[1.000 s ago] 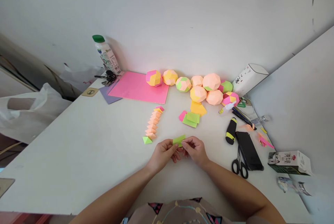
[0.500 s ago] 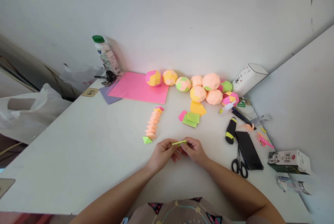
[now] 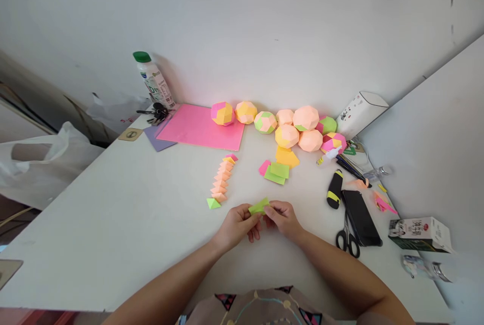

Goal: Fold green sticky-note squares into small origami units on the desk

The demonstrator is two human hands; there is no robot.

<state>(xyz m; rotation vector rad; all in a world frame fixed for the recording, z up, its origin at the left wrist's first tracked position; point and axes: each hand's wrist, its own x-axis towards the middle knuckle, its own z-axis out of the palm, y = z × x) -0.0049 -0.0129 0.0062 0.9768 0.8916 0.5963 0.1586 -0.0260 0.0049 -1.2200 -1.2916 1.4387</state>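
Observation:
A small green paper (image 3: 259, 206) is pinched between my two hands above the front middle of the table. My left hand (image 3: 238, 224) grips its left end, and my right hand (image 3: 283, 219) has thumb and fingers closed on its right end. Just beyond them lie loose green sheets (image 3: 279, 172), with a pink piece (image 3: 264, 167) and an orange piece (image 3: 287, 157) close by. To the left runs a row of folded peach paper units (image 3: 221, 178), with a folded green unit (image 3: 213, 203) at its near end.
Several faceted paper balls (image 3: 306, 119) stand along the wall, some by a pink board (image 3: 200, 128). On the right lie scissors (image 3: 348, 239), a phone (image 3: 361, 219), a black-and-yellow cutter (image 3: 334, 190) and a milk carton (image 3: 419, 234). A bottle (image 3: 155, 80) stands back left.
The green paper has tilted from nearly edge-on, so its face now shows as a wider strip. Both hands still hold its ends in about the same place.

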